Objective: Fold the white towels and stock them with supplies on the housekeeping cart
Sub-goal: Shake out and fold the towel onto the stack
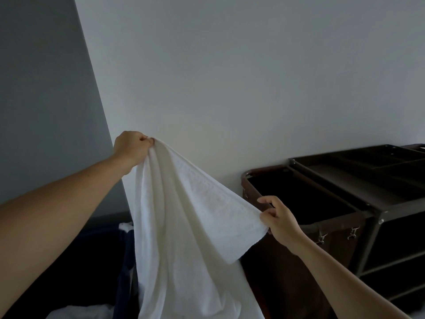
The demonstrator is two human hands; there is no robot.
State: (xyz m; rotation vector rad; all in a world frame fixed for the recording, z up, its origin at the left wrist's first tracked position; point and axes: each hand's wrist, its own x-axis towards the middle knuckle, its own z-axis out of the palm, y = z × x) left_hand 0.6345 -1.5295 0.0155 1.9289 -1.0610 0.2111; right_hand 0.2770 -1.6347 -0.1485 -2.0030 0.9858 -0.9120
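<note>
Bottom left: white cloth, cut off, its surroundings too dark to make out. Left hand, raised, pinches one top corner of the towel. Towel hangs between the hands, its bottom cut off. Right hand, lower, pinches the other corner, in front of the cart. Cart's right end is out of frame.

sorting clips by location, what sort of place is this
Probably a hotel or similar lodging. The clues: a dark brown metal housekeeping cart with a divided top tray, its brown fabric laundry bag, and a white terry towel pinched by the left hand and right hand.
</note>
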